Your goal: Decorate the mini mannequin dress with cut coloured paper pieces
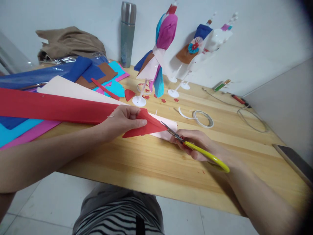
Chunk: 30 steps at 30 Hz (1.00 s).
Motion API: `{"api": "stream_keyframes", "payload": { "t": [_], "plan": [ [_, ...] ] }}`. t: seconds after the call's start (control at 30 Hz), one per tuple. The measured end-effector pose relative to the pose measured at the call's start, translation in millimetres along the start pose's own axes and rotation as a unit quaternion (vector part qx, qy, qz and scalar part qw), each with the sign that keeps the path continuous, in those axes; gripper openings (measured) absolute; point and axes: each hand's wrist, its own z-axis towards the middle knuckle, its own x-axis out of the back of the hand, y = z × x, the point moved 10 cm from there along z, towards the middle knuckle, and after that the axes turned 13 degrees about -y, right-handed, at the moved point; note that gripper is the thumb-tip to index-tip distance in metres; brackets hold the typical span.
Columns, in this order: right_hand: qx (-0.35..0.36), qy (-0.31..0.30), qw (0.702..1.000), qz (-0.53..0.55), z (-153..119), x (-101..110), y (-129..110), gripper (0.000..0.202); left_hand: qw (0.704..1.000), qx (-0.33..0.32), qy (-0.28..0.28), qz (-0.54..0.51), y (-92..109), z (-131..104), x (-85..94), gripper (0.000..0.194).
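Note:
My left hand [124, 120] pinches a folded red sheet [149, 125] between thumb and fingers. A pointed flap of that sheet reaches right, to the scissors. My right hand [195, 143] is closed around yellow-handled scissors [207, 153], whose slightly parted blades touch the red tip. A long red strip [56, 106] runs left from my left hand. Under the red lies a pale pink sheet [70, 91], its other end showing near my right hand.
Three small dressed stands, the nearest [161, 55], rise at the back beside a thermos [127, 36]. Coloured sheets [90, 73] and brown cloth [70, 42] lie left. A tape roll [202, 119], cable [251, 122] and phone [295, 161] lie right.

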Motion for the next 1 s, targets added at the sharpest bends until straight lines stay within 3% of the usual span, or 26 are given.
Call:
{"api": "stream_keyframes", "payload": {
  "t": [0.43, 1.0],
  "plan": [
    [-0.014, -0.005, 1.000, -0.007, -3, -1, 8, 0.043, 0.999, 0.006, 0.004, 0.031, 1, 0, -1.3, 0.034],
    [-0.017, 0.020, 1.000, 0.002, 4, -1, -10, 0.038, 0.998, 0.017, -0.004, 0.060, 0, 1, -2.3, 0.031]
  ]
}}
